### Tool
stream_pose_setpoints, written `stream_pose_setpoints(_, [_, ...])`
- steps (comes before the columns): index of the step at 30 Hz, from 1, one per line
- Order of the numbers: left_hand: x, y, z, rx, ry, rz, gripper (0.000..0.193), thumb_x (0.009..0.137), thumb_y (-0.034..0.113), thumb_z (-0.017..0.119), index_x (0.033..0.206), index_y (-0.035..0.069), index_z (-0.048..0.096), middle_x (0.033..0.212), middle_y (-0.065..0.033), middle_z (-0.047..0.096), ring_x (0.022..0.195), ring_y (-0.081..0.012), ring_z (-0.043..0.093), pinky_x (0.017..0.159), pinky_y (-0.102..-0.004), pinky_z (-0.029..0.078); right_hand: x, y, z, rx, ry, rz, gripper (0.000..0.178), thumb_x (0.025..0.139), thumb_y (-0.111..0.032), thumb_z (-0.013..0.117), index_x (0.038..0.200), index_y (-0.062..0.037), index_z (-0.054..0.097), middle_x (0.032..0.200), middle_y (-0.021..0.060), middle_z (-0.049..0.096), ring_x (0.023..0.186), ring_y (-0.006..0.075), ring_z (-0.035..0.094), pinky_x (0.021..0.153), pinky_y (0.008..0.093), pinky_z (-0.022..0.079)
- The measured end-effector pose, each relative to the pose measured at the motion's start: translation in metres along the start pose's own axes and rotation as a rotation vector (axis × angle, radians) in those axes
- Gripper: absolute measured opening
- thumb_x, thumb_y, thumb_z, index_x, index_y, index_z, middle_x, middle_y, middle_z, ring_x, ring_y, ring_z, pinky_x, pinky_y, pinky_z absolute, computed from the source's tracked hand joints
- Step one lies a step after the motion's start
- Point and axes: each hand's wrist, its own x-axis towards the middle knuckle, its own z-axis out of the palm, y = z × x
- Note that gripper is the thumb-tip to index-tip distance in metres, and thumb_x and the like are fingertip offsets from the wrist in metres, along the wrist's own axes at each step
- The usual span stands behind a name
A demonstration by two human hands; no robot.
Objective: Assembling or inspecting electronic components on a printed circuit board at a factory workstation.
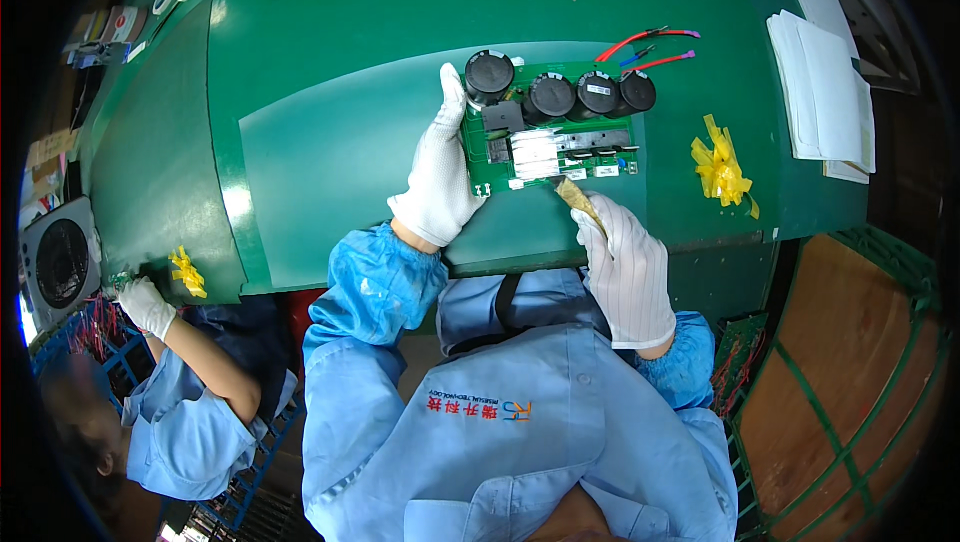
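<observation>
Blue shirt [500, 372] fills lower centre; my left hand [440, 177] holds the circuit board [600, 125], my right hand [627, 272] grips a tan-handled tool [578, 202]; black capacitors [551, 97] already mounted, remainder unclear.

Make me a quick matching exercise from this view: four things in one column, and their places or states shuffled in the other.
Column one
1. Left hand
2. Black cylinders
3. White papers
4. Right hand

Column two
A. At the right end of the green bench
B. Holding a yellowish-brown tool
C. Gripping the left side of the circuit board
D. Standing along the board's far edge

Pairs: 1-C, 2-D, 3-A, 4-B
</observation>
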Motion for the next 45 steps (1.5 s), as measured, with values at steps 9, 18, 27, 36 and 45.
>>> stream_pose_setpoints(9, [0.005,0.006,-0.025,-0.066,-0.169,-0.08,0.069,0.1,0.06,0.037,0.143,0.007,0.045,0.134,-0.0162,0.056,0.12,-0.0308,0.06,0.096,-0.0436,0.057,-0.002,0.002,-0.017,0.174,-0.101,-0.117,0.023,0.088,-0.012,0.069,0.11,-0.0053,0.064,0.087,0.0096,0.068,0.07,0.0302,0.065,0.062,0.0379,0.051])
stream_pose_setpoints(18, [0.001,0.003,-0.002,-0.053,0.003,-0.034,0.069,0.1,0.058,0.039,0.143,0.005,0.045,0.136,-0.0159,0.055,0.124,-0.0304,0.056,0.104,-0.0466,0.05,-0.013,0.014,-0.014,0.172,-0.026,-0.05,0.038,0.079,-0.009,0.072,0.117,-0.005,0.064,0.096,0.0068,0.07,0.074,0.0251,0.067,0.067,0.0355,0.052])
stream_pose_setpoints(27, [0.001,0.003,-0.001,-0.079,-0.022,-0.034,0.067,0.1,0.057,0.041,0.142,0.004,0.046,0.138,-0.0164,0.054,0.125,-0.0304,0.055,0.105,-0.0461,0.049,-0.016,0.008,-0.02,0.272,-0.367,-0.141,0.066,0.068,0.005,0.049,0.134,-0.0006,0.055,0.134,0.0188,0.058,0.132,0.0386,0.049,0.117,0.05,0.031])
stream_pose_setpoints(36, [-0.002,0.002,-0.002,0.042,0.136,-0.043,0.066,0.101,0.055,0.041,0.142,0.004,0.046,0.139,-0.0167,0.053,0.124,-0.0298,0.056,0.103,-0.0461,0.05,-0.007,0.005,-0.036,0.938,-0.23,0.484,0.028,0.105,-0.013,0.044,0.115,0.0065,0.061,0.101,0.0157,0.073,0.085,0.0178,0.072,0.08,0.0298,0.055])
stream_pose_setpoints(45, [-0.009,0.004,0.001,0.111,0.142,-0.013,0.063,0.101,0.053,0.045,0.141,0.004,0.048,0.139,-0.0145,0.054,0.124,-0.0295,0.056,0.105,-0.0491,0.047,-0.014,0.03,-0.03,0.511,-0.063,0.317,0.023,0.1,-0.009,0.049,0.111,0.0058,0.063,0.098,0.0154,0.071,0.092,0.0236,0.068,0.081,0.0336,0.054])
